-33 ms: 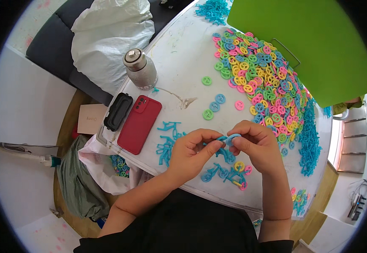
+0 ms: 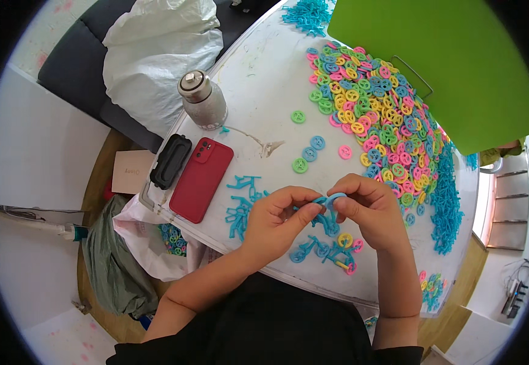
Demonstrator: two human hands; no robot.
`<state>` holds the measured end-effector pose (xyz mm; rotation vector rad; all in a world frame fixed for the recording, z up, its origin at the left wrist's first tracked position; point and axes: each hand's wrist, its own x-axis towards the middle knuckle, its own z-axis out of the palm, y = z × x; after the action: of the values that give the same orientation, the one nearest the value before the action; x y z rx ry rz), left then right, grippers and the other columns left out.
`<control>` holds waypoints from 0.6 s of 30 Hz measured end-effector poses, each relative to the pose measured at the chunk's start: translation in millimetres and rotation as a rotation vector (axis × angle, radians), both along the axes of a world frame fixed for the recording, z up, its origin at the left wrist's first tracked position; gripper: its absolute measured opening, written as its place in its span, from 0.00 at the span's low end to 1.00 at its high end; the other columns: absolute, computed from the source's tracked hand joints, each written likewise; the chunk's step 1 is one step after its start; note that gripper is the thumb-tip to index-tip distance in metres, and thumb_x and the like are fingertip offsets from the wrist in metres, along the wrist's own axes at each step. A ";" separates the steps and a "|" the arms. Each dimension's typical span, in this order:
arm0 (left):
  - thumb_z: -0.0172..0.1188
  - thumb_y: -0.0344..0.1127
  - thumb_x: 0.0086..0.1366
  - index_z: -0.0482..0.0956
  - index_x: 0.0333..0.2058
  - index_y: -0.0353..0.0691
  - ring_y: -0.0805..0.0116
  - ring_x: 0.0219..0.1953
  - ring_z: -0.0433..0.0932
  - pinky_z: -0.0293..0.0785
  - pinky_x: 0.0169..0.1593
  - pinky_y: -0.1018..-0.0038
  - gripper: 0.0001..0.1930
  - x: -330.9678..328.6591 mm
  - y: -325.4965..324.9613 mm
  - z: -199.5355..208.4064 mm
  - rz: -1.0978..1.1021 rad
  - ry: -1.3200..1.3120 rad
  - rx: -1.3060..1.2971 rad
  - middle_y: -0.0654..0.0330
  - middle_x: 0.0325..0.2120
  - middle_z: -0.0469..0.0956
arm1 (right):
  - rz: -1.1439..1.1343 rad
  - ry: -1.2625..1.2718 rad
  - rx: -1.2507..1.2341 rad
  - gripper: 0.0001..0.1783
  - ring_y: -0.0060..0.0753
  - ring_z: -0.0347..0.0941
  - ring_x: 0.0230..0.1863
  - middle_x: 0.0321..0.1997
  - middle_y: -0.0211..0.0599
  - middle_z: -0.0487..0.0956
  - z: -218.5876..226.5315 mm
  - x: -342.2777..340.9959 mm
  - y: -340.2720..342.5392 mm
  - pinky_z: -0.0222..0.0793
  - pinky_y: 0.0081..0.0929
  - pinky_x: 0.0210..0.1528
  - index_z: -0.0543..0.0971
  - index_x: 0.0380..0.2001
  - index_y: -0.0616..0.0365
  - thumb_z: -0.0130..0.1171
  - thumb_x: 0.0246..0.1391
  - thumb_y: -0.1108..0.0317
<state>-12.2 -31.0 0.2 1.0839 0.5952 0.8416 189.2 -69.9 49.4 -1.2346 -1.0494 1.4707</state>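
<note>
My left hand (image 2: pixel 281 222) pinches a small teal plastic piece (image 2: pixel 320 201) between thumb and fingers. Against it, my right hand (image 2: pixel 372 213) grips a light blue wheel (image 2: pixel 336 198) by its rim. The two parts meet between my fingertips, though the exact joint is hidden. Just below lies a cluster of teal frames with wheels (image 2: pixel 322 249) in blue, yellow and pink. Loose teal pieces (image 2: pixel 238 216) are beside my left hand. A few single wheels lie beyond my hands, among them a green one (image 2: pixel 299 165) and a pink one (image 2: pixel 344 152).
A big heap of coloured wheels (image 2: pixel 386 115) spreads before a green panel (image 2: pixel 441 67), with teal pieces (image 2: pixel 445 207) along its right. At left on the white table (image 2: pixel 258 79) are a metal bottle (image 2: pixel 203 100), a red phone (image 2: pixel 201 180) and a black case (image 2: pixel 171 161). Sacks (image 2: pixel 155 61) stand beyond the edge.
The blue wheel has turned a little in my right fingers, so more of its open ring shows. Both hands stay in nearly the same place.
</note>
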 end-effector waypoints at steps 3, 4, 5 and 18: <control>0.59 0.23 0.70 0.78 0.48 0.33 0.73 0.44 0.80 0.76 0.51 0.76 0.10 1.3 -0.9 -1.9 0.012 -0.046 0.008 0.59 0.41 0.82 | -0.045 0.007 0.116 0.09 0.22 0.78 0.41 0.41 0.33 0.82 -8.9 -8.0 2.6 0.75 0.24 0.47 0.81 0.43 0.61 0.63 0.61 0.70; 0.59 0.23 0.70 0.78 0.48 0.33 0.73 0.44 0.80 0.76 0.51 0.75 0.10 2.0 -1.0 -3.9 0.017 -0.082 0.008 0.59 0.42 0.82 | -0.089 0.089 0.054 0.09 0.24 0.78 0.42 0.42 0.35 0.82 -9.8 -12.8 1.3 0.75 0.25 0.47 0.80 0.42 0.61 0.64 0.60 0.69; 0.59 0.23 0.70 0.78 0.48 0.33 0.73 0.44 0.80 0.76 0.51 0.75 0.10 3.5 -2.4 -5.9 0.021 -0.081 0.011 0.59 0.42 0.82 | -0.129 0.171 -0.010 0.09 0.26 0.77 0.44 0.43 0.38 0.82 -10.3 -16.1 0.7 0.75 0.26 0.47 0.79 0.40 0.61 0.65 0.60 0.68; 0.69 0.25 0.58 0.82 0.40 0.37 0.58 0.33 0.83 0.78 0.37 0.70 0.10 -7.8 6.6 11.2 0.278 0.434 0.829 0.56 0.33 0.84 | -0.110 -0.062 0.071 0.10 0.24 0.79 0.41 0.41 0.38 0.82 -7.4 -19.2 -3.4 0.76 0.23 0.43 0.78 0.46 0.64 0.58 0.64 0.72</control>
<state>-20.1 -24.4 11.5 2.0025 0.7931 1.1452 170.0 -73.4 42.0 -1.2739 -1.0495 1.3079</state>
